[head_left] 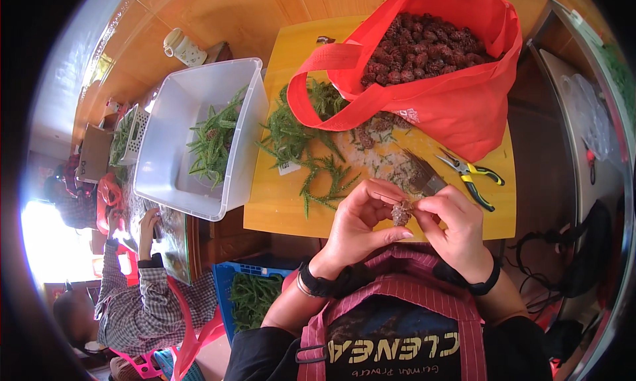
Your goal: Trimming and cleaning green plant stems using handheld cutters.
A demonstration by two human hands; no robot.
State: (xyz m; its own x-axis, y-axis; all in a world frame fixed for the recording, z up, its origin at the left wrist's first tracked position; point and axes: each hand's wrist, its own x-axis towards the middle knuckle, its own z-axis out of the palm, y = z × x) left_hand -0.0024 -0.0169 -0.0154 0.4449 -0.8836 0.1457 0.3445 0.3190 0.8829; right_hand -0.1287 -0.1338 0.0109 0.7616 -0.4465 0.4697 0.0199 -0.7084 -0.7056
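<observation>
A small brown pine cone (401,213) is held over the near edge of the yellow table, between my two hands. The thumb and fingers of my left hand (358,217) curl round it. From the other side, the fingertips of my right hand (456,223) pinch together at the cone's upper edge, by a pale tan tuft; what they grip there is too small to make out. Just beyond my hands lies a dark bristly brush-like piece (424,174) among brown crumbs. Pliers with yellow and black handles (474,177) rest to the right, jaws apart.
A red bag (457,103) full of pine cones stands at the table's back right. Green artificial sprigs (298,133) lie left of it, beside a clear plastic bin (182,176) with more sprigs. A blue crate (228,288) sits below left. Another person (152,301) works at far left.
</observation>
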